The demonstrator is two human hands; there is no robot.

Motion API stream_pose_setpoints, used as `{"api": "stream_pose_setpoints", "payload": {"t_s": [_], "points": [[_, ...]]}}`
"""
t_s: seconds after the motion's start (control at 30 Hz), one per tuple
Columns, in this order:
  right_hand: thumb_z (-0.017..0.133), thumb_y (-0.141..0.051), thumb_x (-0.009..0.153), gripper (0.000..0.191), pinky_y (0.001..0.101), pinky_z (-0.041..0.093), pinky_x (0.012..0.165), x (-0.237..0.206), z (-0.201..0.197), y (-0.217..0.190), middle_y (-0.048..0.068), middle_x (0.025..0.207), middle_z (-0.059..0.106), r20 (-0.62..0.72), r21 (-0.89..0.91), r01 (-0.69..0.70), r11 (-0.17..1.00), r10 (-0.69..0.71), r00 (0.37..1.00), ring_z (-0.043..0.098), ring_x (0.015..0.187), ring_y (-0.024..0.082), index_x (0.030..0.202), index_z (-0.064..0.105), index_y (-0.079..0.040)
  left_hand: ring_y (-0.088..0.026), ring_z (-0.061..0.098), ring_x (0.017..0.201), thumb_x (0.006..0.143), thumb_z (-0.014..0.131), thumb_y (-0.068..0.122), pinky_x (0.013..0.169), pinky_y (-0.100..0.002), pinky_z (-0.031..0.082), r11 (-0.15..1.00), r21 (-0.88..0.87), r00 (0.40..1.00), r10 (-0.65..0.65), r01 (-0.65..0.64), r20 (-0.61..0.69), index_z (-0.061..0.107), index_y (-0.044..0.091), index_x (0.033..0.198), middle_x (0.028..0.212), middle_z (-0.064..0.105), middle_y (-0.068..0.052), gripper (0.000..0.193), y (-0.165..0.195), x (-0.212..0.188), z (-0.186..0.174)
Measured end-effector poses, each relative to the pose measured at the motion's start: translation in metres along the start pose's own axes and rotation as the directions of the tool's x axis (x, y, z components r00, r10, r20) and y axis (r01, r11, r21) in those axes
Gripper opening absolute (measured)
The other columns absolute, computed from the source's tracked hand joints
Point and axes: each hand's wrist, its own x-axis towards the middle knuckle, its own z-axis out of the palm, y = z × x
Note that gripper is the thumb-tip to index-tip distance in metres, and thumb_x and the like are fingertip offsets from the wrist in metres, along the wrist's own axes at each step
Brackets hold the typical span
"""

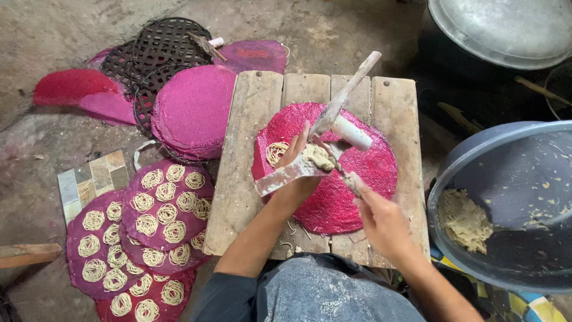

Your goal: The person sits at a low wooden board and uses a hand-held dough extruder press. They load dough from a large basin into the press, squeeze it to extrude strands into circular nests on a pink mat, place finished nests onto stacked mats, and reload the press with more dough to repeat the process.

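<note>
One noodle coil (pixel 276 152) is already laid on the round pink mat (pixel 363 173), which is set on a low wooden board (pixel 250 173). Above the mat a metal noodle press (pixel 333 140) is held, its white cylinder (pixel 351 133) and long lever angled upward. The left hand (pixel 296 164) is closed around the press's lower arm from beneath, while the right hand (pixel 378 217) is clamped on a handle at the near side. A lump of pale dough (pixel 319 157) is packed at the press mouth; it is judged soft, sticky and easily torn, so the stiff, heavier press is best taken by its handles. More dough is kept in the grey basin (pixel 506 197) at the right. Filled mats (pixel 149 232) are stacked on the floor at the left.
</note>
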Motion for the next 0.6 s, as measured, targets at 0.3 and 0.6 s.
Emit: {"api": "stream_pose_setpoints", "payload": {"t_s": [0.3,0.6], "points": [[0.057,-0.010,0.098,0.046,0.0343,0.038,0.041,0.001,-0.017,0.033,0.011,0.062,0.055,0.317,0.328,-0.535,0.779,0.443,0.839,0.047,0.046,0.016,0.144,0.060,-0.009,-0.043,0.055,0.123,0.076,0.078,0.033,0.089,-0.048,0.057,0.945,0.311,0.993,0.080,-0.104,0.087,0.059,0.007,0.132,0.159,0.033,-0.034,0.064,-0.016,0.011,0.003],[0.056,-0.019,0.099,0.041,0.0318,0.044,0.049,-0.001,0.013,0.033,0.004,0.064,0.056,0.184,-0.018,-0.179,0.984,0.179,0.966,0.051,0.049,0.014,0.138,0.061,-0.007,-0.042,0.061,0.112,0.088,0.071,0.036,0.088,-0.049,0.058,0.977,0.214,1.000,0.003,0.002,-0.020,0.029,-0.009,0.154,0.139,0.048,-0.031,0.091,-0.036,0.010,0.022]]}}
